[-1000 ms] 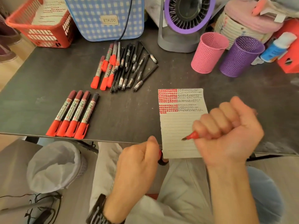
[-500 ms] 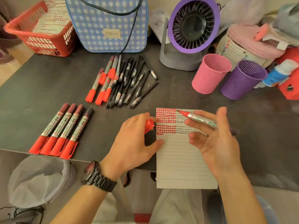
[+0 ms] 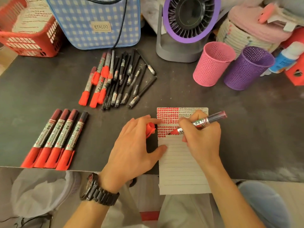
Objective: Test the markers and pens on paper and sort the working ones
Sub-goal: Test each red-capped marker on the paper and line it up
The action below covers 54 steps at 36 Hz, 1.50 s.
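Right hand (image 3: 202, 139) is gripping a red marker (image 3: 203, 121) in a writing hold, fingers curled round the barrel. The uncapped tip is pointing toward the left hand and touching the paper (image 3: 181, 165) at the end of the lowest row of red marks.

Left hand (image 3: 131, 150) is lying just left of the right hand, fingers loosely spread. Its thumb is pressing the paper's near-left edge and one fingertip is resting on the upper red rows. It is holding the red cap (image 3: 150, 129) tucked between its fingers; which fingers, I cannot tell. A black watch (image 3: 98, 190) is sitting on that wrist.

Four capped markers (image 3: 56, 137) are lying side by side, well left of the left hand. A pile of markers and pens (image 3: 118, 79) is lying beyond the left hand. A pink cup (image 3: 213, 63) and a purple cup (image 3: 246, 68) are standing beyond the right hand, touching each other.
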Each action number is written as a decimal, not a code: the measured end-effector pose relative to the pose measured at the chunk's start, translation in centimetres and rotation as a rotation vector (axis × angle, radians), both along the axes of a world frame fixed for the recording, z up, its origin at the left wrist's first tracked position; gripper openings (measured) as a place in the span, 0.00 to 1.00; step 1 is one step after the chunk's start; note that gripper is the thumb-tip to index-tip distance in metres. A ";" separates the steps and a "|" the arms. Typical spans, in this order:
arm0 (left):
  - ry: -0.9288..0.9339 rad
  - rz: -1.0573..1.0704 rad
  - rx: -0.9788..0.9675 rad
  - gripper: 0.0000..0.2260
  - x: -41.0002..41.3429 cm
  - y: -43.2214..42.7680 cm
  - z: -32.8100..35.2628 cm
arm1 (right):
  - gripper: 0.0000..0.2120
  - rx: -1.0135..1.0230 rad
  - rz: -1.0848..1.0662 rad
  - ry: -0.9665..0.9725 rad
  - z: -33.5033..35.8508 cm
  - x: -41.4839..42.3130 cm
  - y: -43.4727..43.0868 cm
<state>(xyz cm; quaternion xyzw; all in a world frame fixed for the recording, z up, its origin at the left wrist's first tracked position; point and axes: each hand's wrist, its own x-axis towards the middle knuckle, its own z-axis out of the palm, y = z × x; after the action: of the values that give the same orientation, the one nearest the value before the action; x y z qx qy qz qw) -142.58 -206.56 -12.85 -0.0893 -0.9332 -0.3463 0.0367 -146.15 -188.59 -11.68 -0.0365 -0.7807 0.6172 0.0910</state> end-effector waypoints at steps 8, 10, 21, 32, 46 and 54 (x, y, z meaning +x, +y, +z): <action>0.023 -0.020 -0.006 0.23 -0.1 0.1 0.0 | 0.12 0.053 0.031 0.026 0.0 0.0 -0.3; 0.027 -0.014 -0.005 0.22 -0.1 0.1 0.1 | 0.13 0.072 0.036 0.035 -0.1 0.0 -0.3; 0.037 -0.012 -0.009 0.26 -0.2 0.2 0.7 | 0.17 0.137 0.045 0.059 -0.2 -0.1 -0.3; 0.023 -0.010 -0.022 0.28 -0.2 0.2 0.6 | 0.13 0.164 0.032 0.046 -0.1 -0.1 -0.4; 0.021 -0.003 -0.030 0.27 -0.2 0.3 0.5 | 0.16 0.164 0.035 0.053 -0.2 -0.2 -0.3; 0.025 -0.002 -0.025 0.28 -0.2 0.3 0.5 | 0.16 0.165 0.029 0.054 -0.2 -0.1 -0.2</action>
<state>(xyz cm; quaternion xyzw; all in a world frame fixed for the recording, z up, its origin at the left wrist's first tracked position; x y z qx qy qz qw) -142.77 -206.31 -12.32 -0.0949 -0.9369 -0.3333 0.0468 -146.28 -188.82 -11.89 -0.0010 -0.8266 0.5528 0.1058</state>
